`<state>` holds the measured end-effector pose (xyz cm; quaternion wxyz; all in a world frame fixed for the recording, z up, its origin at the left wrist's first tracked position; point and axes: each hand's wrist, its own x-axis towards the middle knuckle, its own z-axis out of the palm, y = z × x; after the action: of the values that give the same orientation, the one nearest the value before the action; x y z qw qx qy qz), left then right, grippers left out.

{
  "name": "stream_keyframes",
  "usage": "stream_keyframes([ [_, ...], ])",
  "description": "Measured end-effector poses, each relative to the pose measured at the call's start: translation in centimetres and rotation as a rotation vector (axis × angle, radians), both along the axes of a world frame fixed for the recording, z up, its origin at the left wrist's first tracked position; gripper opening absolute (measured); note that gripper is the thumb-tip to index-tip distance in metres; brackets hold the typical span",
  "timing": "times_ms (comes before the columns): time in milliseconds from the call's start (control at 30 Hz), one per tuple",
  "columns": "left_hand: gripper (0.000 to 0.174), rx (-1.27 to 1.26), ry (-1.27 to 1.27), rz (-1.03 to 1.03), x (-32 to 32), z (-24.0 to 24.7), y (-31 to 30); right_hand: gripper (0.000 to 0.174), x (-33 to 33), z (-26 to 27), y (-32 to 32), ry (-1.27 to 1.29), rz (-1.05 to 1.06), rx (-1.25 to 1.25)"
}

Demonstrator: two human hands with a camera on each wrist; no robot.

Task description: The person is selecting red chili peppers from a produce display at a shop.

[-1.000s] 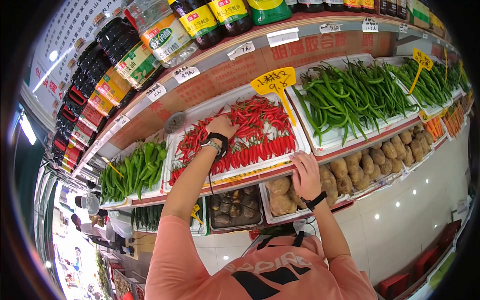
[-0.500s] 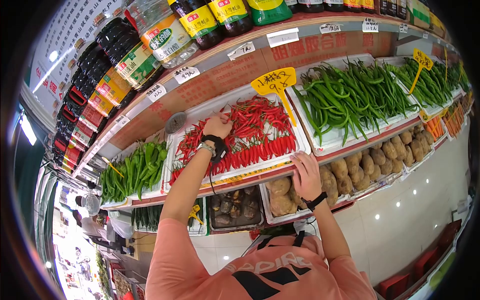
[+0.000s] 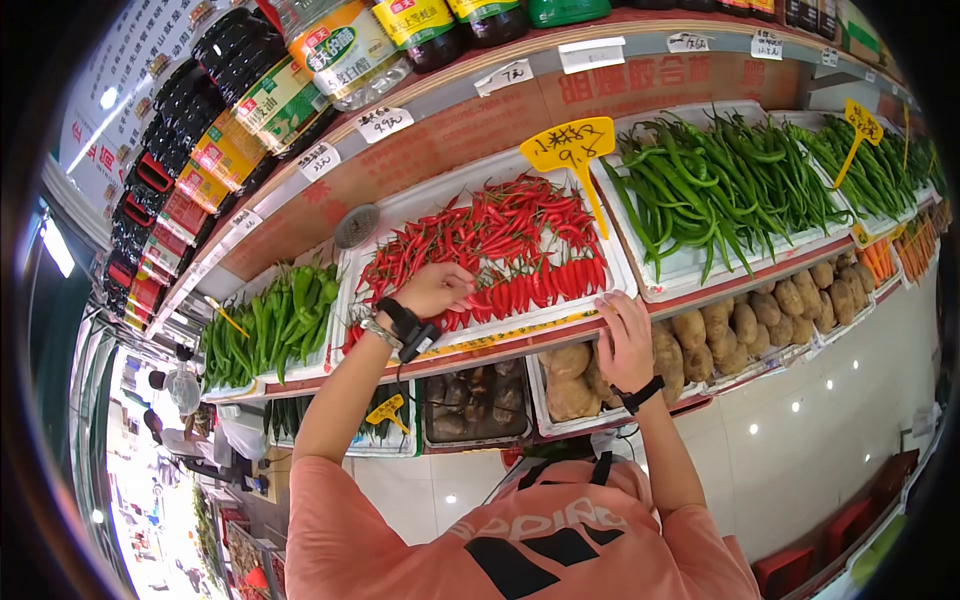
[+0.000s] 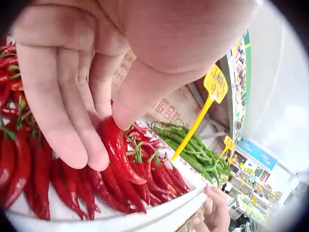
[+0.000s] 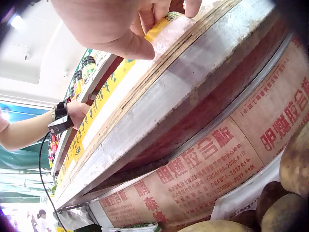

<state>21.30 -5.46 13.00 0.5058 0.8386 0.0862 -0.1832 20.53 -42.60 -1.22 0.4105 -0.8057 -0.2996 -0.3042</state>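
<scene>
Red, glossy skin: single chili (image 4: 117, 147), slightly curved, tapering to a pointed tip, highlights along its side. Position: centre of the left wrist view, above a row of chilies (image 4: 116, 186). Left hand (image 3: 440, 290): thumb and fingers nearly closed together, pinching this chili near its upper end; remaining fingers loosely bent. In the head view the hand sits mid-frame, over the lower left part of the white tray (image 3: 622, 272).

Tray contents: a tangled chili pile (image 3: 480, 225) at the upper part, an ordered row along the lower right, tips toward the front lip. White tray floor shows in gaps between pile and row.

Right hand (image 3: 627, 335): fingers loosely extended, fingertips resting at the tray's front right corner, holding no chili.

Edges: green chilies (image 3: 725, 190) in the neighbouring tray, upper right; yellow price sign (image 3: 568, 145) standing at the tray's right side; bottle shelf (image 3: 440, 100) crossing above. Air above the pile is open up to that shelf. Potatoes (image 3: 740, 325) lie below the right hand's ledge.
</scene>
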Motion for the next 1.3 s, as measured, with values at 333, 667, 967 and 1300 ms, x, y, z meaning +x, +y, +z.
stream_keyframes([
  [333, 0.018, 0.279, -0.216, 0.011, -0.3, -2.5, -2.0, 0.048, 0.0, 0.0, -0.2, 0.005, 0.0, -0.016],
  [667, 0.029, 0.775, -0.642, 0.072, 3.0, 0.3, 1.2, 0.047, -0.1, 0.1, -0.1, 0.013, 0.001, -0.02],
  [967, 0.023, 1.153, -0.75, 0.008, 6.5, -1.9, -0.9, 0.049, 0.0, -0.1, -0.1, 0.0, 0.01, -0.014],
  [1300, 0.022, 1.171, -0.629, 0.093, 8.5, -2.6, -0.5, 0.048, -0.1, 0.0, -0.3, 0.016, 0.019, -0.016],
])
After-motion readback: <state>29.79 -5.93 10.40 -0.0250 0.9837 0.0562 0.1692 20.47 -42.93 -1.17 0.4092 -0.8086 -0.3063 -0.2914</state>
